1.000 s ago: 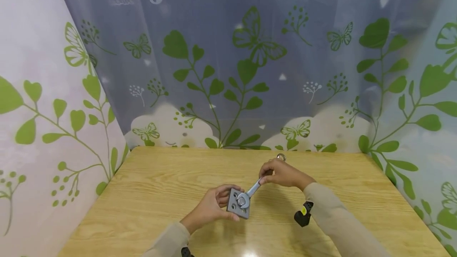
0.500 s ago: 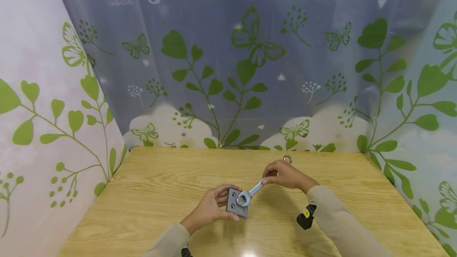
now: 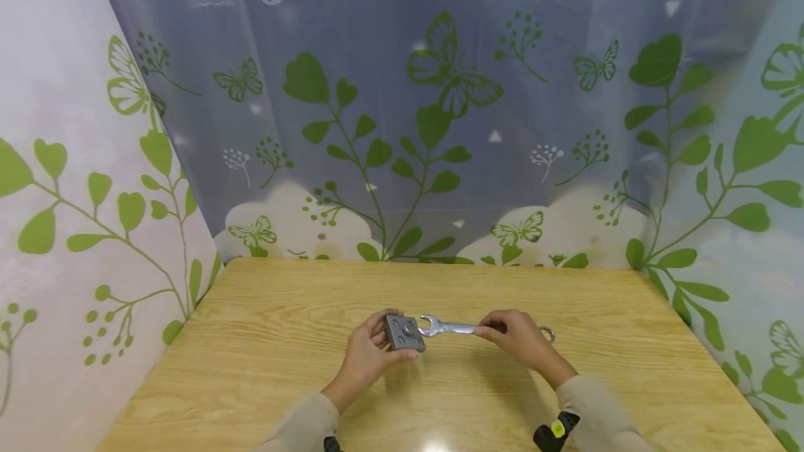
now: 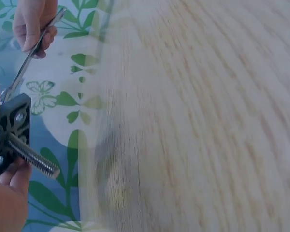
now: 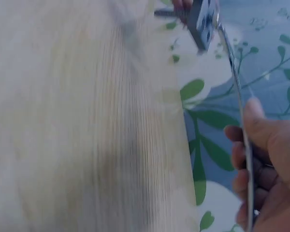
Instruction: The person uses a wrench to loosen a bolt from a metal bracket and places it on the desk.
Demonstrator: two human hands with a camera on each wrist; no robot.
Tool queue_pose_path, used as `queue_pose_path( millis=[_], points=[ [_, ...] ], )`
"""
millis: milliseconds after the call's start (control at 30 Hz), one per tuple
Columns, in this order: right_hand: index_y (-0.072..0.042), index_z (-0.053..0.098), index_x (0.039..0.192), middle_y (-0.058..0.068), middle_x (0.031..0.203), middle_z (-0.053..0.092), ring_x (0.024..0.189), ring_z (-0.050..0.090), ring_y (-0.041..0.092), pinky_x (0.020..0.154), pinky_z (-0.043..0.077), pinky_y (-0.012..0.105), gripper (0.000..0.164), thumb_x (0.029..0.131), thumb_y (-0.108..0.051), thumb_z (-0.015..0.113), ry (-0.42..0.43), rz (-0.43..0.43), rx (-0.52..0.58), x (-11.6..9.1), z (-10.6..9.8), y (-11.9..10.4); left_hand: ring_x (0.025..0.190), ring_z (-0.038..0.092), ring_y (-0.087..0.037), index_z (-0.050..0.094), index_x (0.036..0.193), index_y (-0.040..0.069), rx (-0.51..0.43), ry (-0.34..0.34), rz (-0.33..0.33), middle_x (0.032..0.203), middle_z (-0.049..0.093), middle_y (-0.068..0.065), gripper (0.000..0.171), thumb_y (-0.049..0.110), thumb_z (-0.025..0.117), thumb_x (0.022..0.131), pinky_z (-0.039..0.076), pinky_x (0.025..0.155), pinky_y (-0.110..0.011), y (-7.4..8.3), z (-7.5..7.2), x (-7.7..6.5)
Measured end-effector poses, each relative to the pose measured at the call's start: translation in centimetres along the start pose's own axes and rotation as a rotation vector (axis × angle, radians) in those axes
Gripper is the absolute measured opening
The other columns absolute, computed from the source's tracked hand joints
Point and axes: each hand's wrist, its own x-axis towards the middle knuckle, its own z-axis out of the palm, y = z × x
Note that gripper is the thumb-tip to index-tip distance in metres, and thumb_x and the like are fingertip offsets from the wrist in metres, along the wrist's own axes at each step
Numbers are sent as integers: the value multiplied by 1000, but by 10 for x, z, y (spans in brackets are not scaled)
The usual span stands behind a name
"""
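Note:
My left hand [image 3: 364,354] grips a grey square plate [image 3: 394,342] by its edges, thumb below and fingers behind. Several holes surround a bolt head [image 3: 408,330] at the plate's middle. From the plate's other side sticks a long threaded shank [image 4: 36,160], seen in the left wrist view. A silver combination wrench [image 3: 457,328] lies across the fingers of my right hand [image 3: 523,342], pinched mid-shaft by the thumb. Its forked end is beside the plate's right edge, near the bolt head; whether they touch I cannot tell. The ring end shows beyond the right hand.
Below both hands is a wooden table [image 3: 283,312]. A printed curtain with leaves and butterflies [image 3: 389,159] stands along its far edge, and similar panels flank both sides. Dark wrist devices [image 3: 555,431] sit at the sleeves.
The wrench has come off the bolt head and swung from a slant to nearly level. My right hand has moved right and nearer; the left hand has raised and turned the plate slightly.

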Motion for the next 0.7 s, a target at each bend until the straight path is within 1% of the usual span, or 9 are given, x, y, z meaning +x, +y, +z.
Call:
queue_pose_path(
  millis=[133, 200, 267, 433, 500, 600, 700],
  points=[
    [1, 67, 110, 10, 93, 67, 68, 52, 9, 53, 47, 22, 31, 96, -26, 59, -31, -2, 86, -14, 9, -10, 120, 56, -34, 48, 132, -5, 18, 64, 8, 131, 56, -24, 79, 13, 87, 66, 50, 96, -31, -1, 2, 2],
    [4, 65, 113, 13, 94, 67, 69, 53, 10, 53, 47, 22, 32, 97, -23, 58, -39, -4, 125, -20, 15, -16, 120, 56, -34, 48, 133, -5, 15, 89, 2, 131, 56, -24, 80, 14, 87, 66, 51, 96, -31, -1, 3, 2],
    [6, 65, 113, 14, 94, 67, 69, 55, 13, 53, 48, 22, 31, 97, -20, 57, -30, -7, 153, -25, 22, -21, 121, 55, -34, 48, 133, -5, 21, 109, 3, 132, 54, -24, 81, 15, 87, 65, 50, 96, -29, 0, 4, 2],
    [10, 65, 109, 13, 87, 68, 67, 59, 18, 54, 50, 20, 30, 96, -16, 58, 34, -14, 152, -32, 40, -31, 123, 54, -31, 49, 133, -2, 34, 148, 15, 135, 54, -21, 82, 17, 87, 64, 49, 97, -27, -1, 5, 2],
    [11, 66, 108, 11, 83, 67, 64, 59, 16, 53, 50, 19, 31, 96, -16, 59, 59, -12, 146, -34, 46, -34, 123, 54, -31, 50, 132, -1, 38, 163, 23, 134, 55, -19, 81, 17, 88, 64, 49, 97, -27, -1, 6, 2],
    [11, 66, 106, 10, 79, 67, 61, 58, 13, 51, 49, 18, 31, 95, -17, 59, 77, -18, 141, -36, 52, -39, 122, 54, -32, 50, 132, -1, 44, 178, 41, 133, 55, -20, 80, 17, 88, 63, 49, 97, -29, -2, 7, 2],
    [12, 67, 105, 10, 78, 67, 58, 57, 13, 50, 49, 18, 31, 95, -17, 60, 75, -26, 153, -39, 56, -44, 122, 54, -32, 51, 131, -1, 58, 190, 55, 133, 56, -20, 80, 17, 88, 63, 49, 97, -29, -2, 8, 2]
  ],
)
